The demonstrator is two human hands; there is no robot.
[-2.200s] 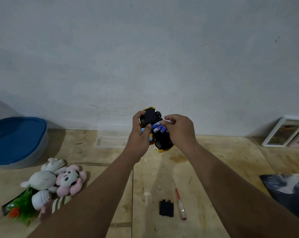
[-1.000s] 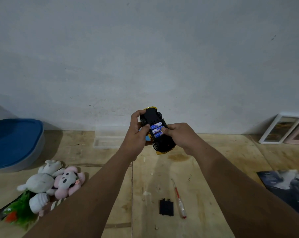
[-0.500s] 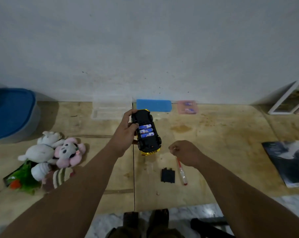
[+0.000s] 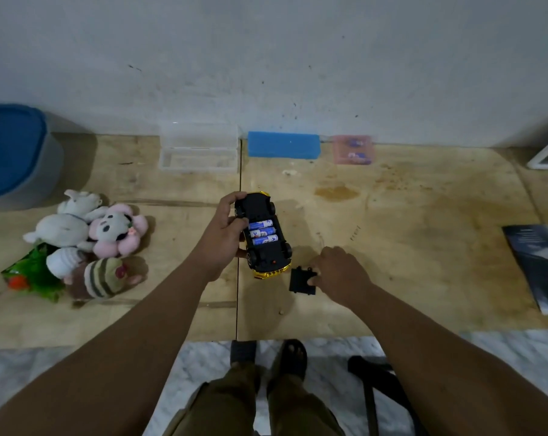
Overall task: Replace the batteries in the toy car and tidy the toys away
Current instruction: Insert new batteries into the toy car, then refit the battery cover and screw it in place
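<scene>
On the plywood table (image 4: 423, 253) by the wall, the left hand (image 4: 219, 243) grips the upturned car (image 4: 264, 237) with three batteries (image 4: 263, 232) seated in its open bay. The right hand (image 4: 340, 273) pinches the black cover (image 4: 301, 281) lying just beside the car. I judge the refit is at hand: the cover must be lifted, lined up over the bay and pressed home.
</scene>
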